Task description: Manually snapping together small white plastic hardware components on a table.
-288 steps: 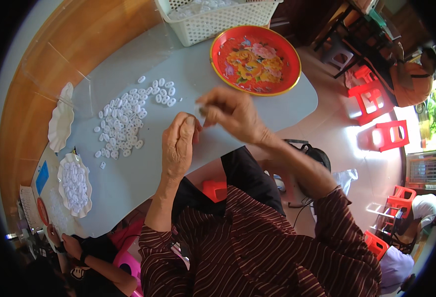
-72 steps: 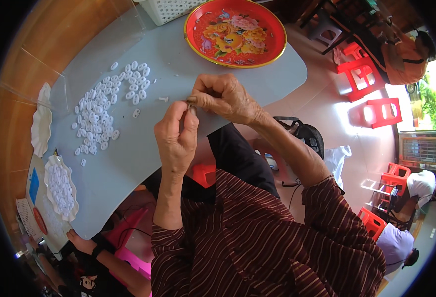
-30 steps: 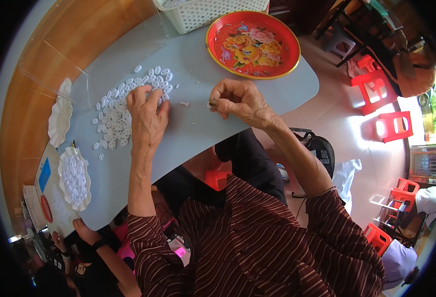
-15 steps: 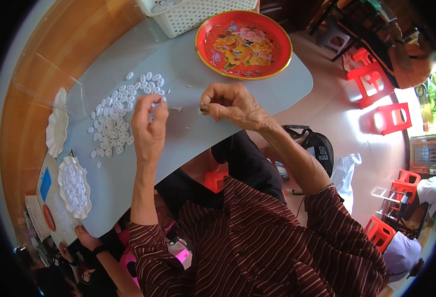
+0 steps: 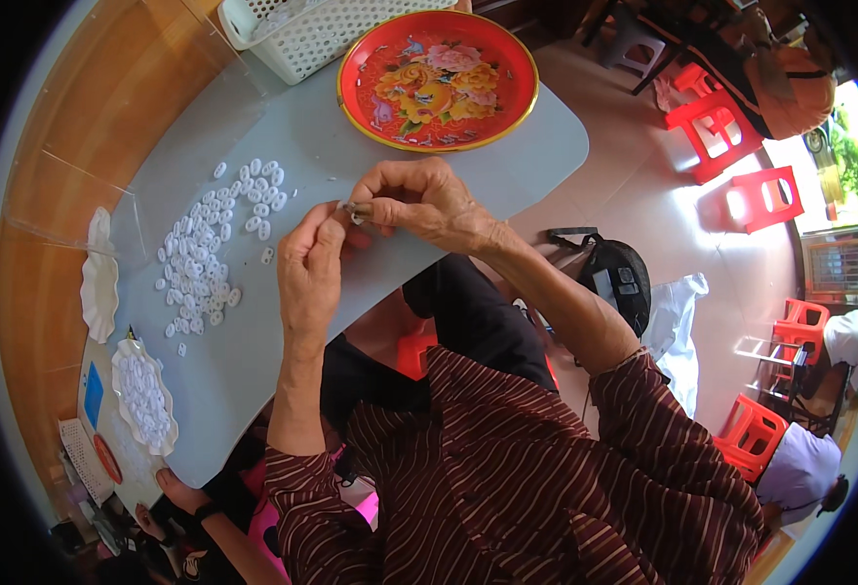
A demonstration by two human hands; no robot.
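My two hands meet at the fingertips over the near side of the grey table (image 5: 253, 380). My left hand (image 5: 312, 268) is closed in a pinch on a small white plastic piece, mostly hidden by the fingers. Thumb and forefinger of my right hand (image 5: 424, 210) press together against it, with something small and dark-greyish at their tips that I cannot make out. Left of the hands lies a spread heap of small white oval plastic pieces (image 5: 195, 258), each with holes.
A red flowered round tray (image 5: 507, 117) stands beyond my hands, beside a white perforated basket (image 5: 302, 54). To the left are a scalloped dish of white pieces (image 5: 144, 400) and another scalloped dish (image 5: 100, 283). Another person's hand (image 5: 180, 490) rests at the table's lower left edge.
My hands were apart and have come together at the fingertips. The left hand moved rightward toward the right hand. The whole view has shifted slightly.
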